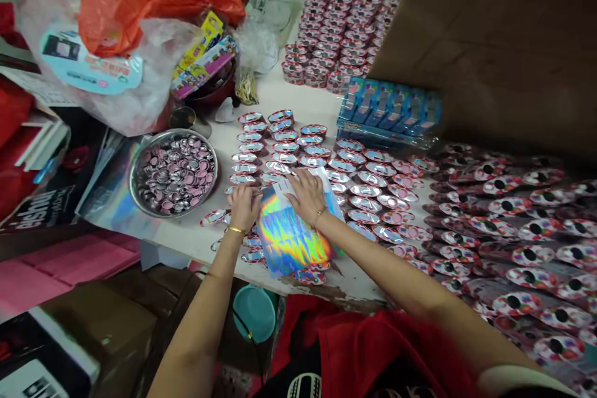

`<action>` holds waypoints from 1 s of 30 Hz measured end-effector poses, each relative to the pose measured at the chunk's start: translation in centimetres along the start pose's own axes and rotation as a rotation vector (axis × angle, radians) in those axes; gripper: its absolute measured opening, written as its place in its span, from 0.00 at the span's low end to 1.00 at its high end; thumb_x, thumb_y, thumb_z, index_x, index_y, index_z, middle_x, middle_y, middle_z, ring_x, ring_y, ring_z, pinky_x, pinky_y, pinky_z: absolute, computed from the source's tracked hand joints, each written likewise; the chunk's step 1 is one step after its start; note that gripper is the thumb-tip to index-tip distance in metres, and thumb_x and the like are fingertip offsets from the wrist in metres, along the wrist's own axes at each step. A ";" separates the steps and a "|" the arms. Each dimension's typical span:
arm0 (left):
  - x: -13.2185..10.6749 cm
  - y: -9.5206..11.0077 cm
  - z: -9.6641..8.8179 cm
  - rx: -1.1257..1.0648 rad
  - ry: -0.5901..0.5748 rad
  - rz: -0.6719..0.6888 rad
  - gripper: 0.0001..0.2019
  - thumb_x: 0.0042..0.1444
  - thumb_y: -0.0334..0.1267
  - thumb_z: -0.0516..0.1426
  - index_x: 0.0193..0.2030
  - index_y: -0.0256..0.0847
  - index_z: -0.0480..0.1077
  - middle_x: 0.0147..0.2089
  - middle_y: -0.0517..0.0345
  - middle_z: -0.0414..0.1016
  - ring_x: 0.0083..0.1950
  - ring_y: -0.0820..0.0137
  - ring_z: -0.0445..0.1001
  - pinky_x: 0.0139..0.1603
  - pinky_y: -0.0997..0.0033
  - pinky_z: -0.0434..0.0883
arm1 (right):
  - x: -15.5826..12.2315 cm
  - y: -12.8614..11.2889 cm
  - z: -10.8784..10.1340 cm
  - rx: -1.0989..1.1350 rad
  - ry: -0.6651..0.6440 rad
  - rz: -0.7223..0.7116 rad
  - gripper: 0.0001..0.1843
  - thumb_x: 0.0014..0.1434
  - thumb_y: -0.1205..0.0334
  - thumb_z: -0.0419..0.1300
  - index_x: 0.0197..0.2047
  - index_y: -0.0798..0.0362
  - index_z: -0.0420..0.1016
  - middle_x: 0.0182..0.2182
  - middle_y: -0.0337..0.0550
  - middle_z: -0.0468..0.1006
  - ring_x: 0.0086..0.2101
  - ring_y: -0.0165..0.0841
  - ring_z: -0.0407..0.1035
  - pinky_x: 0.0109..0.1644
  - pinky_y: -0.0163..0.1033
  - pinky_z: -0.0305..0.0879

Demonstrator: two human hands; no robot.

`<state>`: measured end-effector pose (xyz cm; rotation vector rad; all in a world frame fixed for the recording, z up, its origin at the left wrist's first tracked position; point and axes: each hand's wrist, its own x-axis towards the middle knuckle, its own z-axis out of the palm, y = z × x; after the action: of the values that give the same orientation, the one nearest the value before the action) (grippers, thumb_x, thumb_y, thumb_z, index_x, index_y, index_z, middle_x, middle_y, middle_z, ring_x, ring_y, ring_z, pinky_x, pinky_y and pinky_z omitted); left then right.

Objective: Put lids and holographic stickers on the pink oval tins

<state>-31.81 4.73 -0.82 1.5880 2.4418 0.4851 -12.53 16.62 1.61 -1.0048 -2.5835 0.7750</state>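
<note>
A shiny rainbow-coloured holographic sheet lies across rows of small oval boxes, near the table's front edge. My right hand rests on the sheet's upper part, fingers spread. Beside the sheet's left edge is my left hand, its fingers bent in at the end of a row of oval boxes. What is under those fingertips is hidden. Boxes right of the sheet have silvery tops, and some farther right bear pink round pieces.
A steel bowl of small pink and silver round pieces stands left. Blue packs sit by a tall cardboard panel. Many boxes with black dots crowd the right. Plastic bags lie back left; a teal basin is below.
</note>
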 end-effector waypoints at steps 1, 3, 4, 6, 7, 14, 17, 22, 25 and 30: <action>-0.1 0.0 0.0 -0.037 0.020 0.010 0.10 0.61 0.44 0.51 0.42 0.42 0.69 0.55 0.48 0.71 0.58 0.57 0.63 0.55 0.55 0.56 | 1.2 -0.3 0.6 -0.013 -0.035 -0.044 0.22 0.66 0.56 0.49 0.60 0.52 0.64 0.58 0.53 0.67 0.58 0.45 0.53 0.61 0.52 0.42; 0.1 0.2 -0.3 -0.062 0.043 0.028 0.09 0.61 0.43 0.51 0.41 0.43 0.69 0.52 0.50 0.73 0.57 0.58 0.64 0.55 0.56 0.55 | 3.0 -0.5 1.3 -0.020 -0.108 -0.087 0.17 0.67 0.58 0.48 0.54 0.51 0.71 0.50 0.50 0.74 0.54 0.43 0.58 0.60 0.52 0.42; 0.2 0.3 -0.5 -0.051 0.051 0.038 0.09 0.61 0.43 0.52 0.43 0.44 0.70 0.52 0.50 0.73 0.56 0.58 0.64 0.55 0.55 0.54 | 3.6 -0.5 1.4 -0.016 -0.143 -0.085 0.16 0.67 0.58 0.47 0.49 0.50 0.73 0.46 0.49 0.76 0.51 0.42 0.61 0.58 0.51 0.43; 0.7 0.8 -0.6 -0.007 0.060 0.070 0.13 0.60 0.43 0.53 0.50 0.45 0.70 0.54 0.49 0.72 0.56 0.57 0.64 0.55 0.54 0.54 | 4.2 -0.4 1.4 -0.004 -0.191 -0.058 0.15 0.67 0.58 0.48 0.40 0.51 0.76 0.40 0.47 0.78 0.46 0.41 0.63 0.53 0.48 0.47; 0.9 1.2 -0.6 0.011 0.059 0.096 0.15 0.59 0.43 0.54 0.52 0.46 0.69 0.54 0.49 0.72 0.55 0.56 0.65 0.55 0.54 0.54 | 4.3 -0.3 1.3 0.004 -0.203 -0.046 0.16 0.67 0.58 0.48 0.37 0.51 0.76 0.39 0.47 0.78 0.45 0.40 0.64 0.51 0.47 0.47; 1.2 4.3 1.1 -0.027 0.086 0.204 0.11 0.60 0.37 0.53 0.47 0.50 0.74 0.54 0.52 0.74 0.54 0.57 0.66 0.54 0.52 0.57 | 4.0 0.5 0.1 0.045 -0.204 0.052 0.12 0.64 0.60 0.52 0.35 0.52 0.76 0.37 0.44 0.80 0.43 0.38 0.67 0.46 0.44 0.46; 0.1 5.1 1.6 -0.055 0.103 0.217 0.11 0.59 0.36 0.53 0.46 0.49 0.73 0.56 0.52 0.73 0.56 0.57 0.66 0.55 0.52 0.58 | 4.0 1.0 0.0 0.050 -0.198 0.095 0.12 0.64 0.60 0.53 0.36 0.51 0.77 0.39 0.43 0.80 0.44 0.38 0.67 0.46 0.44 0.47; -4.3 6.0 1.5 -0.214 0.103 0.263 0.06 0.59 0.38 0.54 0.40 0.44 0.71 0.50 0.48 0.73 0.51 0.60 0.69 0.52 0.56 0.62 | 4.1 2.1 0.1 0.019 -0.173 0.117 0.11 0.63 0.61 0.53 0.36 0.51 0.76 0.39 0.44 0.80 0.45 0.40 0.67 0.48 0.45 0.46; -5.7 6.3 0.6 -0.375 0.204 0.158 0.06 0.59 0.39 0.53 0.42 0.44 0.68 0.45 0.48 0.73 0.47 0.63 0.70 0.49 0.60 0.66 | 4.1 2.4 0.2 0.004 -0.168 0.121 0.11 0.63 0.63 0.52 0.36 0.52 0.76 0.39 0.45 0.80 0.46 0.41 0.66 0.49 0.46 0.45; -1.4 6.3 -0.1 -0.226 0.177 0.077 0.23 0.60 0.41 0.52 0.62 0.40 0.61 0.49 0.46 0.72 0.50 0.60 0.68 0.52 0.60 0.63 | 3.7 2.0 0.0 0.011 -0.171 0.080 0.12 0.64 0.61 0.51 0.37 0.52 0.76 0.39 0.46 0.79 0.45 0.40 0.65 0.48 0.45 0.45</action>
<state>-25.95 5.76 1.60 1.6083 2.3507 0.9160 -14.15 20.36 0.66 -1.0883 -2.6917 0.9318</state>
